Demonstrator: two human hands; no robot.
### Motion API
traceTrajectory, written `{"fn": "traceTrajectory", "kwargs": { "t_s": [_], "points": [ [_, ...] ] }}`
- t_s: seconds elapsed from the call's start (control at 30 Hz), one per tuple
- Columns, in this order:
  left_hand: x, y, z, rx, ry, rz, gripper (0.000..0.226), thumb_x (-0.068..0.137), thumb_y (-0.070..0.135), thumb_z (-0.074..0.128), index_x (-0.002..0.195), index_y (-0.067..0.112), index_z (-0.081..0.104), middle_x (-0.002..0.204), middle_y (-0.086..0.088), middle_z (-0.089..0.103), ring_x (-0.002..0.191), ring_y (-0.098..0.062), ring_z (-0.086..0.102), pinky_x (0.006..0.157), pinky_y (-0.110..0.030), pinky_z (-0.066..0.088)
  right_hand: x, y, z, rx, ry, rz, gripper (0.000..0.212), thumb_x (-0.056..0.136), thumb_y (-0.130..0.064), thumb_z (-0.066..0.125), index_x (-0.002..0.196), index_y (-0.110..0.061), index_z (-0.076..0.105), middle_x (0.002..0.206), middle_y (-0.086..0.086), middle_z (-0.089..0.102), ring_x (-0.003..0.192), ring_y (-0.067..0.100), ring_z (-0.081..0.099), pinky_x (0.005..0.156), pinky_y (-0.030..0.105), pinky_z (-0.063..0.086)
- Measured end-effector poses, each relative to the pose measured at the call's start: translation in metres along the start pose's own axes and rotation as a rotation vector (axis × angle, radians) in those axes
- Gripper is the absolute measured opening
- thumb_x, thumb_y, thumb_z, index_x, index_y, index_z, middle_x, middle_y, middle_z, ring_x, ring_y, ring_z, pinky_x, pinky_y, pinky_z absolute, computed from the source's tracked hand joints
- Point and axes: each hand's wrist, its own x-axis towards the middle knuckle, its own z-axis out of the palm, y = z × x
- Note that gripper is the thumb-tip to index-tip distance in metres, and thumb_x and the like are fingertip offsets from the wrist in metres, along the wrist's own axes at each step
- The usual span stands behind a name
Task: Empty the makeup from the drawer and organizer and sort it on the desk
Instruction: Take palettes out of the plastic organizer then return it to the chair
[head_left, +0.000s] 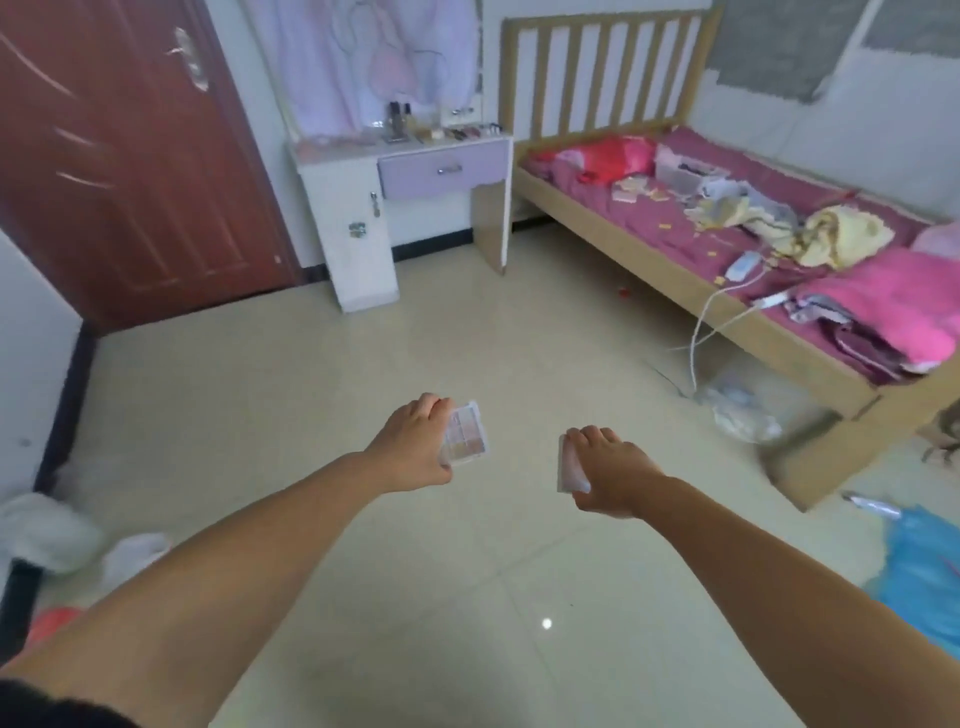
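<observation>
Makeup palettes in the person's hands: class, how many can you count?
2. One palette is held in the left hand; one palette in the right hand. Others may lie blurred elsewhere.

Both bare arms reach out straight ahead, toward 12 o'clock. The left hand (415, 441) has its fingers curled and pinching something small. The right hand (610, 475), at its 3 o'clock side, does the same.

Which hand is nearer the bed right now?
Right. The right hand, holding a pale case, is on the bed's side; the left hand, holding a palette, is farther toward the door side.
</observation>
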Motion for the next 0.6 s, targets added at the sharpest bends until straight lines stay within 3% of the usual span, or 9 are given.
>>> {"fn": "traceTrajectory", "kwargs": {
  "t_s": [0.27,0.6],
  "points": [
    [0.058,-0.143,-0.015,0.001,0.025,-0.2,0.071,0.071,0.028,0.065,0.133,0.01,0.035,0.126,-0.01,0.04,0.112,-0.029,0.047,0.097,-0.033,0.038,0.193,-0.071,-0.046,-0.044,0.021,-0.256,0.068,0.079,-0.034,0.06,0.135,-0.011,0.029,0.13,0.004,0.043,0.121,0.024,0.041,0.088,0.036,0.047],
    [0.228,-0.288,-0.051,-0.049,0.062,-0.348,0.073,0.072,0.029,0.065,0.134,0.008,0.035,0.126,-0.01,0.041,0.112,-0.029,0.047,0.099,-0.032,0.035,0.453,-0.078,-0.106,-0.125,0.003,-0.432,0.052,0.08,-0.029,0.055,0.125,-0.011,0.036,0.119,0.004,0.047,0.112,0.024,0.044,0.075,0.033,0.045]
  ]
}}
